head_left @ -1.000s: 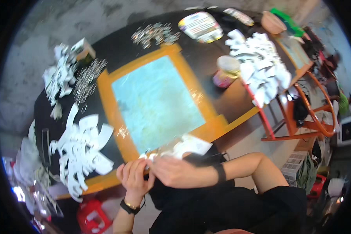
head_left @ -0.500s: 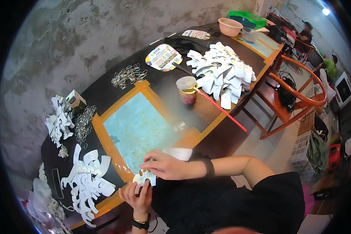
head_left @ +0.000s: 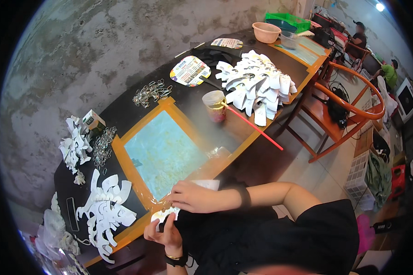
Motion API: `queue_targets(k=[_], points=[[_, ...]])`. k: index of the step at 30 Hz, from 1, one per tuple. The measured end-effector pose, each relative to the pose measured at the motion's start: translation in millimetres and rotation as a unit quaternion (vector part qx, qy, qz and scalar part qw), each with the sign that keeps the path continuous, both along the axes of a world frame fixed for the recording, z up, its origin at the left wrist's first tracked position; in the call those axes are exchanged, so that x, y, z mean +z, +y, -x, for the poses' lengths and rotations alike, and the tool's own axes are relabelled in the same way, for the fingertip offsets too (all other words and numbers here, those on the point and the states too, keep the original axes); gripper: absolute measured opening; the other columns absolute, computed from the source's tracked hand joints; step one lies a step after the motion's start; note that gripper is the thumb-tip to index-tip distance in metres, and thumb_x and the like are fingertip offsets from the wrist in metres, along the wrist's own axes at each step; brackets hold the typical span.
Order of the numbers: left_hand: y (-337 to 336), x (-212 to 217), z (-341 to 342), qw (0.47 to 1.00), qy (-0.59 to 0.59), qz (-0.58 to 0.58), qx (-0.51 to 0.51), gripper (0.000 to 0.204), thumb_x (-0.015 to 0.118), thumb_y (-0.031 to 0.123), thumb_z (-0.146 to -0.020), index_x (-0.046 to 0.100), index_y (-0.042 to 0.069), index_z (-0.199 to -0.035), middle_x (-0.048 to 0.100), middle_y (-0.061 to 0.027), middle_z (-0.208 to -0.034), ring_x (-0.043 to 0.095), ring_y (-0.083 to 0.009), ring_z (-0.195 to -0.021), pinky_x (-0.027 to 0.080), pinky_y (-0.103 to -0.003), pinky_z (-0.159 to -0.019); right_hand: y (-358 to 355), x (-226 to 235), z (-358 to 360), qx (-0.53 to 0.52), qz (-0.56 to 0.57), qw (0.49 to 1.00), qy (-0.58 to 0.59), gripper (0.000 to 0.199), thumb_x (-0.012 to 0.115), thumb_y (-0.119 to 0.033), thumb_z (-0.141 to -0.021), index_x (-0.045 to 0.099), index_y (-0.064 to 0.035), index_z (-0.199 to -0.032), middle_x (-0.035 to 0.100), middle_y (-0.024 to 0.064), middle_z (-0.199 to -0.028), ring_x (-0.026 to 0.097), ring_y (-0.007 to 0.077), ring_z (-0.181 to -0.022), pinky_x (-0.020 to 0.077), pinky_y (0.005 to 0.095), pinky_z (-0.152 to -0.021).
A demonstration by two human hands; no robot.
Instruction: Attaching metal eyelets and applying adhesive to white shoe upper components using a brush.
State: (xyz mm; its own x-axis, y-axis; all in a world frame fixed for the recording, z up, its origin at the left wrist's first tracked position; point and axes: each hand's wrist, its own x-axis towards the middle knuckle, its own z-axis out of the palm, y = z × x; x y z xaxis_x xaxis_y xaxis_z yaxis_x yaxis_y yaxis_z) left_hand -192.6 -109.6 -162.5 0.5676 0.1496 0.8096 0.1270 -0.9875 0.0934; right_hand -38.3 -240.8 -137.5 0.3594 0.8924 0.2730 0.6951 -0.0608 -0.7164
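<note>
My left hand [head_left: 164, 236] pinches a small white curved cut-out piece [head_left: 163, 214], which looks like paper or thin card, just past the near edge of the table. Over the top edge of that piece my right hand [head_left: 195, 197] is closed, its fingertips bent down and hiding what they grip. Left of my hands lies a loose heap of similar white cut-outs [head_left: 106, 213]. Beyond them is a pale blue sheet [head_left: 163, 153] edged with brown tape. Two piles of metal rings rest farther off, one pile [head_left: 104, 146] at left and one pile [head_left: 151, 92] toward the wall.
A plastic cup [head_left: 214, 109] holds a red stick [head_left: 257, 128] leaning over the table edge. Behind it spreads a big stack of white pieces [head_left: 261, 85]. A hand fan [head_left: 190, 71], small box [head_left: 94, 121], basin [head_left: 266, 33] and wooden chair [head_left: 348, 114] stand around. Two people sit far right.
My right hand has come down over the white piece, covering the rings seen at its edge before. Both hands stay close together. The whole view has shifted slightly.
</note>
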Motion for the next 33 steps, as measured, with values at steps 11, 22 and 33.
queue_targets(k=[11, 22, 33], points=[[-19, 43, 4, 0.978, -0.073, -0.046, -0.187, 0.027, 0.081, 0.033, -0.078, 0.065, 0.041, -0.097, 0.045, 0.0031, -0.104, 0.046, -0.0218, -0.101, 0.042, -0.041, -0.087, -44, 19, 26, 0.196, 0.108, 0.761, 0.609, 0.037, 0.048, -0.032, -0.104, 0.053, -0.0005, -0.124, 0.065, 0.0084, -0.091, 0.063, 0.015, -0.083, 0.051, 0.0279, -0.075], [-53, 18, -39, 0.938, -0.171, 0.006, -0.301, 0.022, 0.071, 0.021, -0.085, 0.069, 0.023, -0.107, 0.063, 0.0034, -0.118, 0.059, -0.0164, -0.108, 0.041, -0.035, -0.091, -122, 40, 28, 0.11, 0.1, 0.604, 0.783, 0.065, 0.046, -0.05, -0.1, 0.029, -0.0087, -0.147, 0.06, 0.0206, -0.091, 0.061, 0.0205, -0.067, 0.0456, 0.023, -0.055], [52, 52, 6, 0.996, 0.036, 0.012, -0.085, 0.033, 0.075, 0.01, -0.077, 0.072, 0.021, -0.108, 0.062, -0.0018, -0.119, 0.058, -0.0237, -0.108, 0.043, -0.038, -0.089, -302, 139, -117, -0.333, -0.045, 0.942, 0.019, 0.053, 0.05, -0.035, -0.099, 0.047, 0.0014, -0.138, 0.056, 0.016, -0.126, 0.057, 0.0231, -0.108, 0.0466, 0.0363, -0.093]])
